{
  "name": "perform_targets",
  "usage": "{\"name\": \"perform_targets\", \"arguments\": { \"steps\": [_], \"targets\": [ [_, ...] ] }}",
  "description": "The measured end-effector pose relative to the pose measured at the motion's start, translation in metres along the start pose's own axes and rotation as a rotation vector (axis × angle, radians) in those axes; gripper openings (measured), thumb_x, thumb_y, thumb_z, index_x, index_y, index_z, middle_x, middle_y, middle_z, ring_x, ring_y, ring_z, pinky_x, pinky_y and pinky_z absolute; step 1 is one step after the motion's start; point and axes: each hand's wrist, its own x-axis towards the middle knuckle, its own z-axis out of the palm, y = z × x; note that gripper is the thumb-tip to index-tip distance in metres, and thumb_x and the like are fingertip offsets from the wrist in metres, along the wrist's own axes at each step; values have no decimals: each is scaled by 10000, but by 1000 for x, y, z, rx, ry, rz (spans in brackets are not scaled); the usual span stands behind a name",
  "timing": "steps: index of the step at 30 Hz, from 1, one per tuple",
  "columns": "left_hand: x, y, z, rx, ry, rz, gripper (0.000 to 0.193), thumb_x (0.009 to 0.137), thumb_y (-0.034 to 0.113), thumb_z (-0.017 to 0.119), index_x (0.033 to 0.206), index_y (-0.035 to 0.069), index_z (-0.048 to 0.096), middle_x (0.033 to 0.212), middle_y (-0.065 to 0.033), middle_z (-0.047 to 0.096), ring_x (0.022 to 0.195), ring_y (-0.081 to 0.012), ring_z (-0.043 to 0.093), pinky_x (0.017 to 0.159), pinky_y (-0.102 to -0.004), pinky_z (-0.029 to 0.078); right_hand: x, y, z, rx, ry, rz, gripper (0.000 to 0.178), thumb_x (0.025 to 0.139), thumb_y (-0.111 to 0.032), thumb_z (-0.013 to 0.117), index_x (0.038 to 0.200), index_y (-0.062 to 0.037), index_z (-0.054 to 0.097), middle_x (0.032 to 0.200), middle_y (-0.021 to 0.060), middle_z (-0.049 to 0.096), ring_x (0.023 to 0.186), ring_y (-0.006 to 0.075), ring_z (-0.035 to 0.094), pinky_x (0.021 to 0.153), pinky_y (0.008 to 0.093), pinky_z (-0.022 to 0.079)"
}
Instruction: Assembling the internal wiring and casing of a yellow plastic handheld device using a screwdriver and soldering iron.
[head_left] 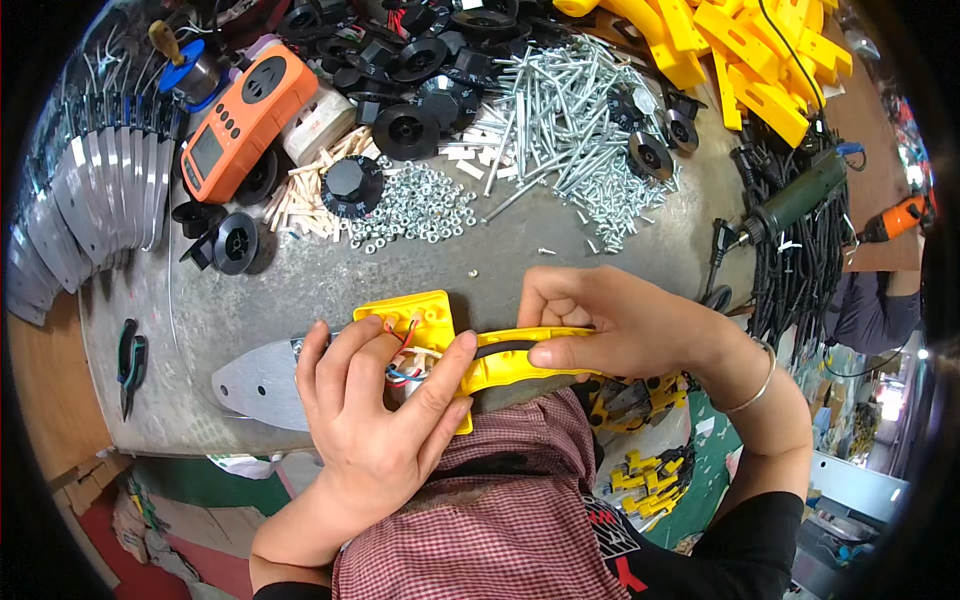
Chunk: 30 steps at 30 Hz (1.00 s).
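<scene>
A yellow plastic housing point(432, 309) lies open-faced at the near edge of the table, with red, blue and white wires point(408, 374) inside. Out of its left side sticks a flat silver metal blade point(255, 386) with two dark holes. My left hand point(375, 405) is closed over the housing, thumb on its right edge and fingers across the wires, hiding part of them. To the right runs a curved yellow handle point(495, 373) with a black cable point(505, 348) along its channel. My right hand point(625, 328) grips the handle, thumb pressed on the cable and fingers curled behind.
Small pliers point(130, 368) lie at left, near a stack of silver blades point(110, 190). Farther back are an orange meter point(250, 120), nuts point(415, 205), screws point(570, 120) and black dials point(405, 132). Yellow handles point(745, 50), black cords point(800, 270) and a green electric screwdriver point(800, 195) occupy the right.
</scene>
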Motion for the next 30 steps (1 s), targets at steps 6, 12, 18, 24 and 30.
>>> {"name": "perform_targets", "arguments": {
  "steps": [6,12,18,24,30],
  "targets": [
    [-2,1,1,61,5,36,411,791,393,685,1173,243,713,1067,-124,520,1106,-317,504,1055,-572,301,16,-26,0,-65,-232,294,402,1028,-395,424,956,-28,571,673,72,617,556,145,608,547,297,494],
    [-9,-1,1,68,-4,67,396,804,409,678,1166,252,708,1091,-143,520,1130,-333,496,1065,-595,278,24,-25,3,-24,-284,348,413,1013,-414,443,938,-34,585,647,60,598,530,144,597,510,293,482],
    [-6,4,-1,62,10,52,390,727,306,713,1102,202,733,1087,-156,503,1116,-376,488,1030,-624,307,25,-25,10,-215,-224,342,394,998,-426,461,939,-76,632,661,89,636,557,190,644,556,361,514],
    [-6,-1,3,45,100,58,355,897,421,602,1187,242,702,1088,-139,525,1125,-336,493,1029,-557,331,21,-39,-42,-403,66,-196,439,961,-479,495,1073,-95,676,956,158,701,947,304,672,853,433,509],
    [0,5,3,25,117,61,349,828,287,682,1173,247,707,1073,-129,531,1114,-325,498,1026,-542,338,12,-31,-235,-921,1293,109,718,811,-489,704,1318,-12,528,1192,241,631,1136,366,600,997,409,456]
  ]
}}
